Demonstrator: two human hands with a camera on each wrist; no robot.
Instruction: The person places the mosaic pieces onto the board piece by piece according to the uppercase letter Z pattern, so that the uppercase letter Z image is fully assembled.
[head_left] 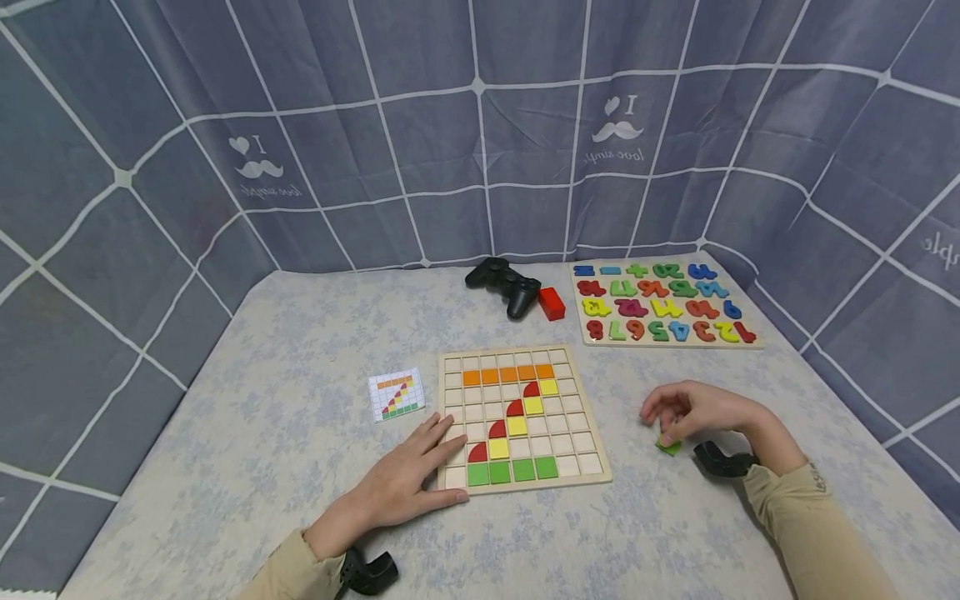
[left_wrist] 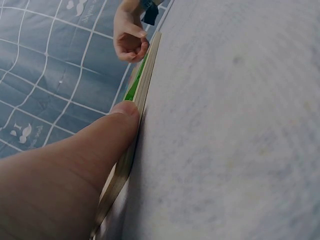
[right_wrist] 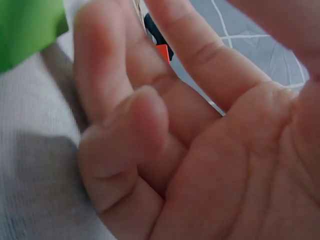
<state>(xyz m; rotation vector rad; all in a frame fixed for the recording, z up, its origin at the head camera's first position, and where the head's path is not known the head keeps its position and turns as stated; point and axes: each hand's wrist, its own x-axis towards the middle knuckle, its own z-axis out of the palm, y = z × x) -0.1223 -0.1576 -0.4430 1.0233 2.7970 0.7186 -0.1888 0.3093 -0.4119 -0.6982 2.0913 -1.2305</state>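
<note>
A wooden grid board (head_left: 588, 454) lies in the middle of the table. On it are a row of orange tiles (head_left: 508, 375), a diagonal of red quarter-round and yellow tiles (head_left: 517, 426), and green tiles (head_left: 523, 470) along the near side. My left hand (head_left: 408, 479) rests with extended fingers on the board's left edge, its thumb (left_wrist: 107, 135) along the near edge. To the right of the board, my right hand (head_left: 697, 414) pinches a green tile (head_left: 669, 447) close over the tabletop. That tile (left_wrist: 137, 82) colour also shows on the board's edge from the left wrist.
A pattern card (head_left: 397, 395) lies left of the board. Behind it are a black game controller (head_left: 504, 285) and a red block (head_left: 552, 304). A number puzzle board (head_left: 667, 342) sits at the back right. Grid-patterned cloth (head_left: 480, 167) hangs around the table.
</note>
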